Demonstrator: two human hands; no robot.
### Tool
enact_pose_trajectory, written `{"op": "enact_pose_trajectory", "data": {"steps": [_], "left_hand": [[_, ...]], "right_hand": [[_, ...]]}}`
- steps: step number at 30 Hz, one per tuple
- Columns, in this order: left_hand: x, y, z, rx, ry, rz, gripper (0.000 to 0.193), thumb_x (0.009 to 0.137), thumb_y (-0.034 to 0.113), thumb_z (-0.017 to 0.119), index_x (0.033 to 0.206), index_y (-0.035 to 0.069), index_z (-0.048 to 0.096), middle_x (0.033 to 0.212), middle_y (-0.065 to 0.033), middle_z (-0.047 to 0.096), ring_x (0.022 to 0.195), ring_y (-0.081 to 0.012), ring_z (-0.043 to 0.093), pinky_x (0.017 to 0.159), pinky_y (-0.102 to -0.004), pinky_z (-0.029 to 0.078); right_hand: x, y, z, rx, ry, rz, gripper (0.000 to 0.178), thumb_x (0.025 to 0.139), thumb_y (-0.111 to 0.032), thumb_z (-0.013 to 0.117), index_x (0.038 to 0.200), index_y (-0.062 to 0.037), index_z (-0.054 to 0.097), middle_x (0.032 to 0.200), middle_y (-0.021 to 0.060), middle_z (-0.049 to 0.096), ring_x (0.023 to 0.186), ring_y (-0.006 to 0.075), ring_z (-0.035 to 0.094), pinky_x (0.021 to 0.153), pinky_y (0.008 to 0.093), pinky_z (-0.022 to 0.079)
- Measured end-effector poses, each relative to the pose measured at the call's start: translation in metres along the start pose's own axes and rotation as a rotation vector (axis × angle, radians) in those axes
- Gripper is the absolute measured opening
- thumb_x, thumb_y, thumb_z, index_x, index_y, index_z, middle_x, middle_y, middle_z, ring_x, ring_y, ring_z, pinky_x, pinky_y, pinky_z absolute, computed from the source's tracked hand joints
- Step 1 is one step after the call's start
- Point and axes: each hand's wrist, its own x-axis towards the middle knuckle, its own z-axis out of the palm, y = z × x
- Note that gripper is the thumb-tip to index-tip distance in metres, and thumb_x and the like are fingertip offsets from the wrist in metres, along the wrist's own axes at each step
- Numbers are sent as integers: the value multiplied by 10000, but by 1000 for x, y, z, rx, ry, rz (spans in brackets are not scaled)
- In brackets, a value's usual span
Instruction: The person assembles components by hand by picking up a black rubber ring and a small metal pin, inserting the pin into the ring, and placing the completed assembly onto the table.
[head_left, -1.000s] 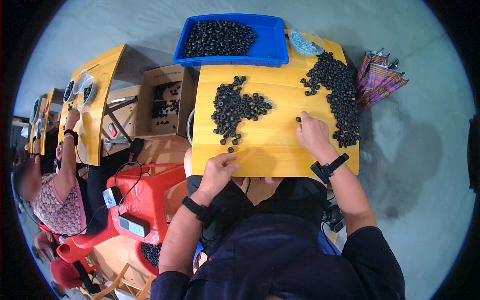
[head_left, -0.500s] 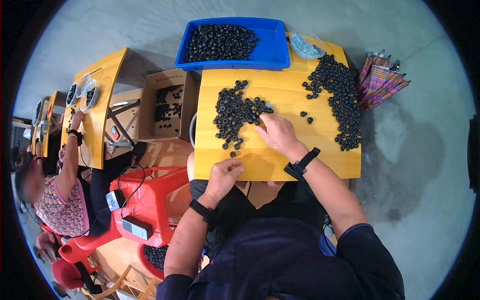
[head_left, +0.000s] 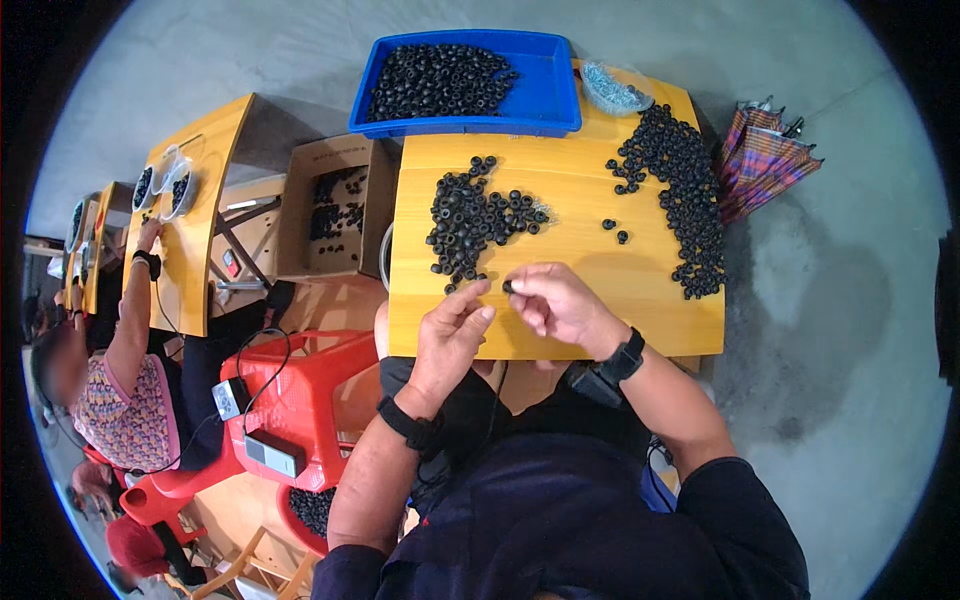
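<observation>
Above the near part of the yellow table (head_left: pixel 560 320), my right hand (head_left: pixel 565 305) pinches a small black ring-shaped part (head_left: pixel 508 287) between thumb and fingertips. My left hand (head_left: pixel 450 340) faces it from the left, thumb and forefinger a little apart, with nothing visible between them. Just beyond my left hand lies a loose pile of similar black parts (head_left: pixel 465 222). Small thin silvery pieces (head_left: pixel 545 212) lie at the pile's right edge. A larger band of black parts (head_left: pixel 685 205) runs along the table's right side, with two single ones nearby.
A blue tray (head_left: pixel 548 85) of black parts stands at the far edge, beside a clear bowl (head_left: pixel 612 92) of silvery pieces. A cardboard box (head_left: pixel 300 240) and red stool (head_left: pixel 310 390) are left; a folded umbrella (head_left: pixel 760 165) is right. Another person (head_left: pixel 125 400) works at a neighbouring table.
My right hand has drawn back from the pile toward my left hand, now with a black part in its fingertips. My left hand has risen slightly and its thumb and forefinger have parted.
</observation>
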Motion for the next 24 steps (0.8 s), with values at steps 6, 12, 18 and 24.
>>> {"op": "enact_pose_trajectory", "data": {"steps": [6, 12, 18, 24], "left_hand": [[-5, 16, 4, 67, -145, 18, 291, 885, -4, 598, 1173, 29, 624, 970, -23, 618, 779, -65, 559, 662, -191, 461], [-8, 6, -1, -24, -143, 33, 196, 881, -4, 599, 1071, 8, 645, 937, -26, 611, 739, -70, 553, 634, -215, 472], [-13, -4, -3, -20, -196, -191, 190, 889, 17, 576, 1069, -35, 610, 825, -33, 625, 633, -84, 557, 595, -216, 473], [-17, -11, -3, -3, -237, -239, 191, 874, 2, 575, 1051, -65, 605, 818, -58, 650, 642, -95, 593, 595, -221, 485]], "right_hand": [[-14, 10, 6, 274, -248, 172, 164, 892, -156, 580, 858, -4, 630, 659, 5, 585, 459, 75, 498, 374, 217, 373], [-3, -7, -9, -340, -13, -79, 194, 882, -192, 605, 838, -4, 626, 670, 38, 604, 487, 112, 528, 434, 267, 437], [43, -27, -81, -1221, 493, -580, 179, 807, -155, 640, 879, 8, 625, 797, 205, 643, 739, 354, 623, 664, 411, 492], [49, -33, -68, -1375, 558, -508, 236, 794, -192, 663, 924, 4, 639, 827, 219, 635, 782, 371, 621, 699, 440, 495]]}}
